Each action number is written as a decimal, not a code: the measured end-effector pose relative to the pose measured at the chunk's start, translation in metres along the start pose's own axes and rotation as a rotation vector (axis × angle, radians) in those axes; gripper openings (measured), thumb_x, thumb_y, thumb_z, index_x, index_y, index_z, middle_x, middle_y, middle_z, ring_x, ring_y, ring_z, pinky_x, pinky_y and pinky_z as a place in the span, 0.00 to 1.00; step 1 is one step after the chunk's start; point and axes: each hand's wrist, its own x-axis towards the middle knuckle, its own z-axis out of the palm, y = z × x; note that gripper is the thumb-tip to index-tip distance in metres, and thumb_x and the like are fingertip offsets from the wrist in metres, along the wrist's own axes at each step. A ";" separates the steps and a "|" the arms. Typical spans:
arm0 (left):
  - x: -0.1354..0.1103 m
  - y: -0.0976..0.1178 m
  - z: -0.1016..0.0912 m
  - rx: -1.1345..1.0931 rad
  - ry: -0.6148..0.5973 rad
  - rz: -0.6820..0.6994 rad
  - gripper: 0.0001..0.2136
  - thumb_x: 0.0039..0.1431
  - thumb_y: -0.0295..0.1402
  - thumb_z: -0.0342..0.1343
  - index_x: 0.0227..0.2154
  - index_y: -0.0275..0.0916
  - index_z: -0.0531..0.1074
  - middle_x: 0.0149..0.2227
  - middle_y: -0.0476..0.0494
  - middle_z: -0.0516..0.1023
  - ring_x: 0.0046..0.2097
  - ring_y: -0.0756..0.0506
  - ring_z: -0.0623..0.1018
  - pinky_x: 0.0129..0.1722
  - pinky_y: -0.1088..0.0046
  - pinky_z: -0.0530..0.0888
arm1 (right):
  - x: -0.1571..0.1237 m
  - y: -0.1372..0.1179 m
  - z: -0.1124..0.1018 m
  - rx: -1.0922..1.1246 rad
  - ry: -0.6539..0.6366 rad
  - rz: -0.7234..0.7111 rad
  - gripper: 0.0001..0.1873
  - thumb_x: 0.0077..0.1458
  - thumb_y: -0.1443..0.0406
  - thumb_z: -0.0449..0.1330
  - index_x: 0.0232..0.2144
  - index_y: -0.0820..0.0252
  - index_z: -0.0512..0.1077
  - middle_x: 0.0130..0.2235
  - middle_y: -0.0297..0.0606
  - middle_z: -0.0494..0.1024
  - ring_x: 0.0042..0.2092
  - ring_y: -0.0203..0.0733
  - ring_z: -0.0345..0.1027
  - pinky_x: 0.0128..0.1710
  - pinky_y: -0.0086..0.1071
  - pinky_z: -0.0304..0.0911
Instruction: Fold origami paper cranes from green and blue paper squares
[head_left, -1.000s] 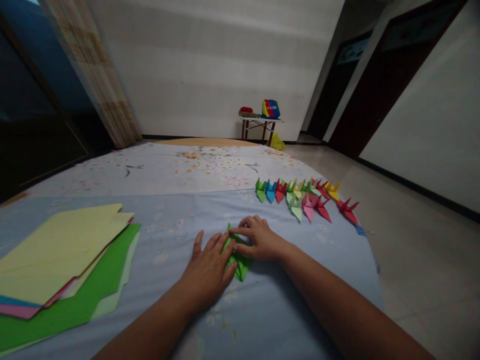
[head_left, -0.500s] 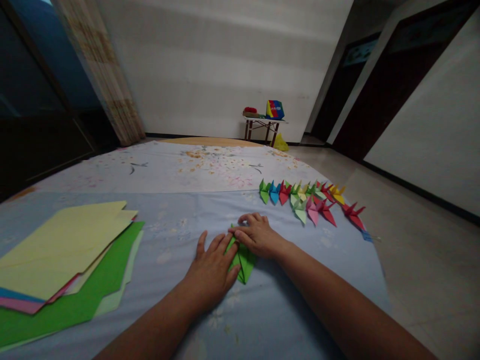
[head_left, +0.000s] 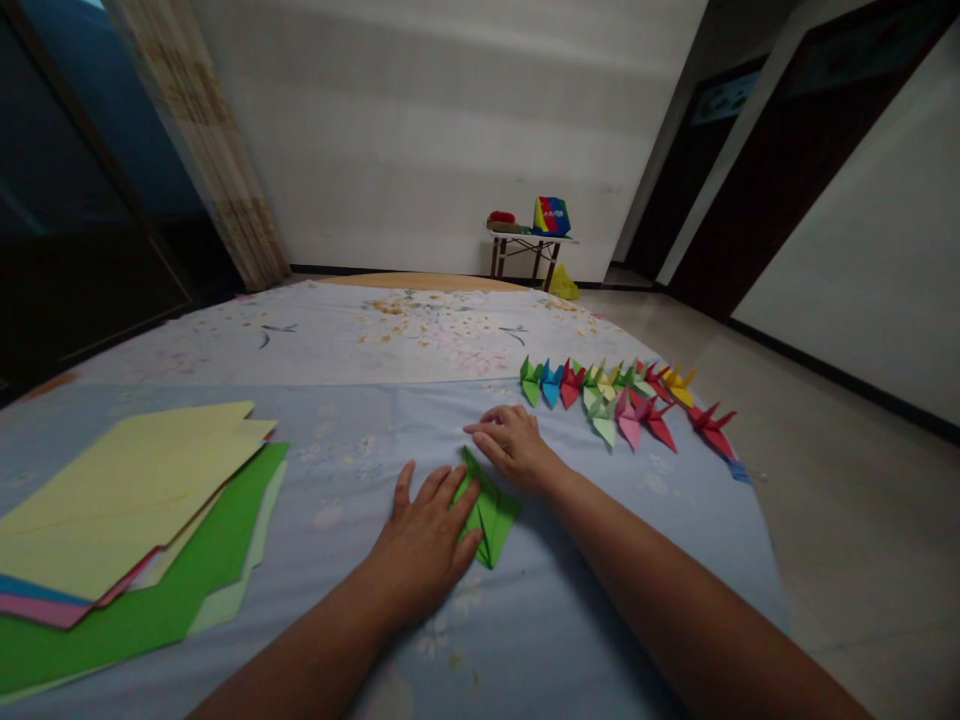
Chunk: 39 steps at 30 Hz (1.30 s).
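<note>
A green folded paper piece (head_left: 487,510) lies on the pale blue cloth (head_left: 570,620) in front of me. My left hand (head_left: 424,540) rests flat on its left edge, fingers stretched out and pressing it down. My right hand (head_left: 514,442) sits just beyond the paper's far tip, fingers extended over the cloth, touching or nearly touching that tip. To the right, several folded paper cranes (head_left: 622,398) in green, blue, red, yellow and pink stand in a row.
A stack of coloured paper sheets (head_left: 127,510), yellow on top and green below, lies at the left. A flowered white cloth (head_left: 360,335) covers the far part. A small table (head_left: 529,250) with coloured things stands by the wall. Bare floor (head_left: 840,470) lies to the right.
My right hand has slid off the green paper toward its far tip. The left hand stays pressed on the paper's left side. More of the green piece shows now.
</note>
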 end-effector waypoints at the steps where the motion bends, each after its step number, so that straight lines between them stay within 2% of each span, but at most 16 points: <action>1: 0.000 0.000 0.000 -0.002 0.001 0.002 0.23 0.63 0.44 0.37 0.57 0.43 0.59 0.61 0.40 0.60 0.62 0.38 0.56 0.59 0.46 0.36 | 0.004 0.002 0.001 0.008 -0.001 0.016 0.16 0.60 0.57 0.50 0.45 0.48 0.72 0.45 0.40 0.68 0.48 0.45 0.55 0.48 0.40 0.48; 4: 0.000 -0.002 0.000 -0.013 0.009 0.008 0.23 0.63 0.45 0.37 0.57 0.44 0.60 0.60 0.40 0.61 0.62 0.38 0.55 0.59 0.46 0.36 | 0.015 0.005 0.004 0.044 -0.084 0.042 0.12 0.56 0.60 0.55 0.41 0.48 0.74 0.42 0.39 0.70 0.47 0.45 0.56 0.47 0.40 0.49; 10: 0.001 -0.006 0.002 -0.027 0.009 0.019 0.23 0.62 0.45 0.40 0.57 0.43 0.59 0.60 0.39 0.59 0.62 0.37 0.53 0.58 0.44 0.35 | 0.030 0.001 0.000 0.055 -0.254 0.103 0.13 0.49 0.61 0.58 0.39 0.49 0.75 0.41 0.38 0.73 0.47 0.48 0.60 0.46 0.42 0.52; 16: 0.002 -0.006 0.001 -0.037 -0.002 0.043 0.23 0.61 0.45 0.40 0.57 0.43 0.58 0.63 0.39 0.55 0.64 0.38 0.50 0.58 0.44 0.36 | 0.042 -0.001 0.000 0.075 -0.354 0.238 0.10 0.45 0.62 0.59 0.33 0.50 0.76 0.35 0.32 0.78 0.43 0.45 0.65 0.44 0.40 0.55; 21: 0.002 -0.004 -0.002 -0.055 -0.011 0.027 0.23 0.61 0.45 0.41 0.57 0.43 0.59 0.62 0.39 0.57 0.63 0.37 0.52 0.58 0.43 0.36 | 0.049 -0.004 0.004 0.051 -0.359 0.296 0.08 0.43 0.63 0.59 0.28 0.52 0.77 0.33 0.35 0.78 0.44 0.48 0.65 0.46 0.42 0.54; 27: 0.002 -0.003 -0.003 -0.062 -0.005 0.020 0.23 0.60 0.44 0.42 0.56 0.43 0.60 0.61 0.39 0.59 0.62 0.37 0.54 0.58 0.42 0.36 | 0.046 -0.011 0.007 0.035 -0.286 0.353 0.08 0.43 0.64 0.59 0.27 0.54 0.76 0.34 0.38 0.78 0.47 0.52 0.62 0.46 0.45 0.53; 35: 0.001 -0.005 0.000 -0.067 0.016 0.019 0.23 0.61 0.45 0.38 0.56 0.43 0.60 0.61 0.40 0.58 0.62 0.38 0.54 0.58 0.44 0.36 | 0.040 0.000 0.005 0.126 -0.217 0.371 0.13 0.49 0.59 0.57 0.37 0.53 0.75 0.36 0.33 0.78 0.40 0.41 0.66 0.41 0.33 0.57; 39: 0.001 -0.006 0.000 -0.067 0.026 0.024 0.23 0.61 0.46 0.38 0.56 0.44 0.60 0.61 0.40 0.59 0.62 0.38 0.55 0.59 0.45 0.37 | 0.039 -0.002 0.007 0.139 -0.223 0.379 0.12 0.45 0.55 0.61 0.31 0.52 0.77 0.31 0.31 0.78 0.39 0.40 0.66 0.41 0.34 0.56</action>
